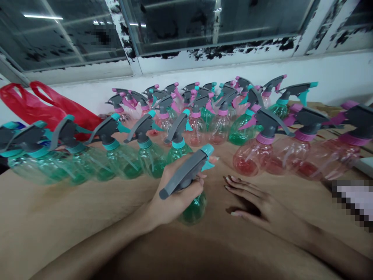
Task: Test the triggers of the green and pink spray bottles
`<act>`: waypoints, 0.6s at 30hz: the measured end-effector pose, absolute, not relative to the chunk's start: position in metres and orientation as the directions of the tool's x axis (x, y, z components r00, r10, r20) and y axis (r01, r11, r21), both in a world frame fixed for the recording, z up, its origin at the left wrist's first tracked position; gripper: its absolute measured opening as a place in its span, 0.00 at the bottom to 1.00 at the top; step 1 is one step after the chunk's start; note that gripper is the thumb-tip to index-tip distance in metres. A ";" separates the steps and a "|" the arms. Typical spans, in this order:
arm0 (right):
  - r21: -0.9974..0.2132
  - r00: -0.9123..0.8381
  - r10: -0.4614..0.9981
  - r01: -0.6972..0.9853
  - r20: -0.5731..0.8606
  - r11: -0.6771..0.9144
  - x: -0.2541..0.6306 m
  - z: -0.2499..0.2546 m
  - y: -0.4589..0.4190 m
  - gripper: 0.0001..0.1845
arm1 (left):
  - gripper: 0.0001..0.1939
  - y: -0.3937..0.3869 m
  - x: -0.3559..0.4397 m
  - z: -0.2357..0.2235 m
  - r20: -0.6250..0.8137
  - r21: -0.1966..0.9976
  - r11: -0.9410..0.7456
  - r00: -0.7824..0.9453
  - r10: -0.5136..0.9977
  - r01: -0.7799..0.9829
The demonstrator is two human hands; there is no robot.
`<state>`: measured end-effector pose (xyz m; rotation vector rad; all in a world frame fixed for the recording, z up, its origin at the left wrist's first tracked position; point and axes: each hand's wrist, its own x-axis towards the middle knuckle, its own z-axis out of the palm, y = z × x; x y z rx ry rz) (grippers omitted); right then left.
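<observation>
My left hand (177,190) is wrapped round the neck of a green spray bottle (194,210) with a grey and turquoise trigger head. The bottle is upright on the table, its nozzle pointing away to the right. To its right, my right hand (253,198) rests over the tabletop with fingers spread and nothing in them. Just beyond the held bottle stands another green spray bottle (176,149), the end of a row of similar ones on the left. Pink spray bottles (247,159) stand beyond my right hand.
More pink and green spray bottles (195,130) crowd the back of the wooden table (116,210). A red plastic bag (55,109) lies at the back left. Behind are a white wall (335,74) and windows (218,23) with peeling paint. A blurred-out patch covers something at the right edge.
</observation>
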<state>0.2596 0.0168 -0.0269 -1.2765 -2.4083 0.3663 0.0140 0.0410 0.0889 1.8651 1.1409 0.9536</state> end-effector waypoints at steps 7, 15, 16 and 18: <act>-0.429 -0.498 0.845 0.731 0.195 0.530 0.261 -0.027 0.016 0.30 | 0.15 0.042 0.014 0.089 0.230 0.845 -0.361 0.341 0.911 0.396; -0.404 -0.510 0.836 0.734 0.202 0.545 0.260 -0.028 0.017 0.29 | 0.03 0.040 0.016 0.090 0.205 0.843 -0.317 0.284 0.937 0.434; -0.411 -0.509 0.835 0.729 0.210 0.548 0.260 -0.028 0.017 0.29 | 0.03 0.040 0.016 0.090 0.209 0.839 -0.322 0.286 0.935 0.439; -0.433 -0.502 0.835 0.716 0.224 0.547 0.260 -0.028 0.017 0.29 | 0.02 0.040 0.016 0.090 0.211 0.830 -0.328 0.291 0.933 0.451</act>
